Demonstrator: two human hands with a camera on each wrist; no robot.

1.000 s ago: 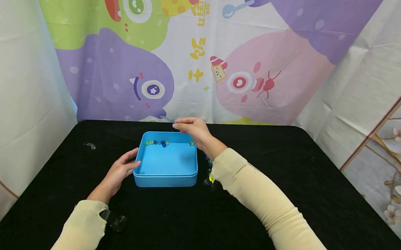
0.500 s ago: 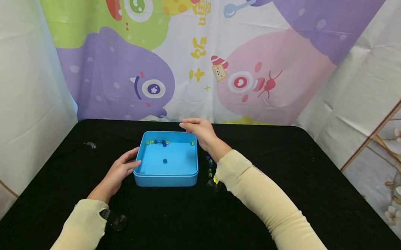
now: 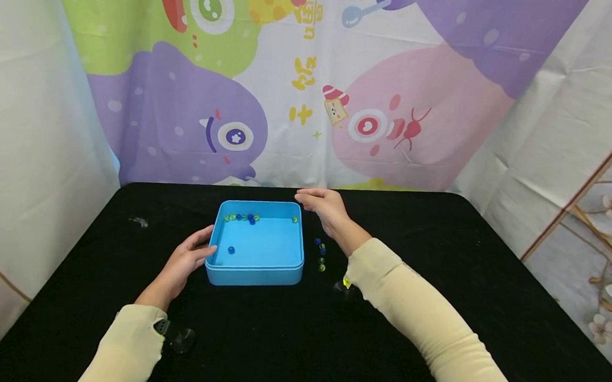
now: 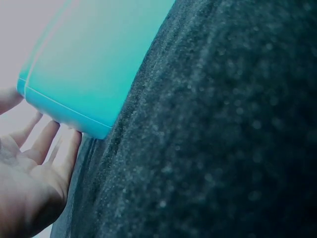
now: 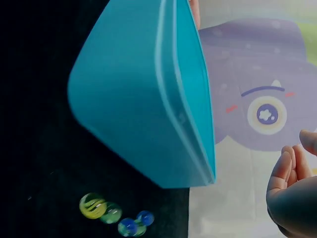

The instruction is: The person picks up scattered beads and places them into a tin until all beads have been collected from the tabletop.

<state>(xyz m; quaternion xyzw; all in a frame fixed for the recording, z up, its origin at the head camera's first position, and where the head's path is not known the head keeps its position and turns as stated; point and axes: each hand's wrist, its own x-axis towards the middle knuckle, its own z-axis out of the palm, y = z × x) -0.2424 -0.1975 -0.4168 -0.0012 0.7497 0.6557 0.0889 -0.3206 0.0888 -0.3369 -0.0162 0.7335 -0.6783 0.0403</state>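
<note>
A blue square box [image 3: 255, 276] sits on the black table, with several glass marbles inside. Most of these, green-yellow and blue, line the far wall; one blue marble [image 3: 231, 250] lies near the front left. My left hand [image 3: 186, 259] rests its fingers against the outside of the box's left wall, thumb by the rim, also visible beside the box [image 4: 79, 69] in the left wrist view. My right hand [image 3: 327, 210] hovers just off the far right corner, fingers loosely bent. In the right wrist view the right hand [image 5: 297, 183] holds nothing.
A short row of loose marbles [image 3: 321, 262] lies on the table right of the box, also seen as marbles [image 5: 94, 206] below it. A clear scrap [image 3: 138, 222] lies at the far left. A printed curtain [image 3: 302, 100] hangs behind the table.
My right hand let go of a blue marble over the box and has moved right, away from it. That marble dropped in and rolled left. My left hand has stayed put.
</note>
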